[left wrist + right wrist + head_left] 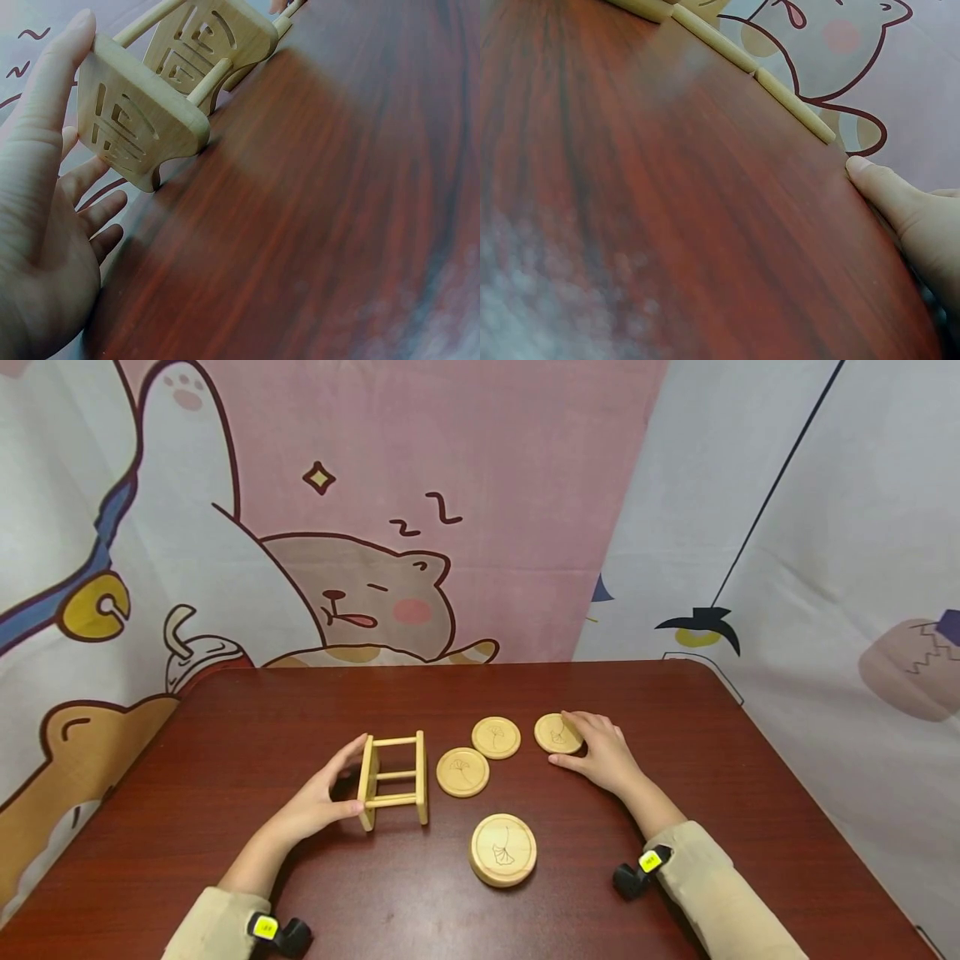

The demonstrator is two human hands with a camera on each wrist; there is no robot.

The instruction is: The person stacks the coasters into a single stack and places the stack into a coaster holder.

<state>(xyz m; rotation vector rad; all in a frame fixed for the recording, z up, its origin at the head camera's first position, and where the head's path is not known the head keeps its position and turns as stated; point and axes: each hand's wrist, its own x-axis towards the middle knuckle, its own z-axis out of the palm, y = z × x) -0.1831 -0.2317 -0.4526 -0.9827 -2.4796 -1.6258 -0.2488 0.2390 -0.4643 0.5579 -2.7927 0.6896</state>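
Observation:
My left hand (pixel 318 802) grips one end panel of a small light-wood coaster rack (pixel 421 777), thumb at its near edge and fingers at its far edge. In the left wrist view, cut-out slots mark the rack's panels (pixel 120 120), which round rods join. My right hand (pixel 603 756) holds a round wooden coaster (pixel 553 732) by its edges, thumb near and fingers far. A leaf is drawn on that coaster. In the right wrist view the thumb (pixel 889 191) hides it.
Two more coasters (pixel 462 772) (pixel 496 737) lie flat between the rack and my right hand. Closer to me sits a short stack of coasters (pixel 503 850). All stand on a dark red-brown wooden table (pixel 360 893), with a cartoon-print cloth (pixel 510 527) behind its far edge.

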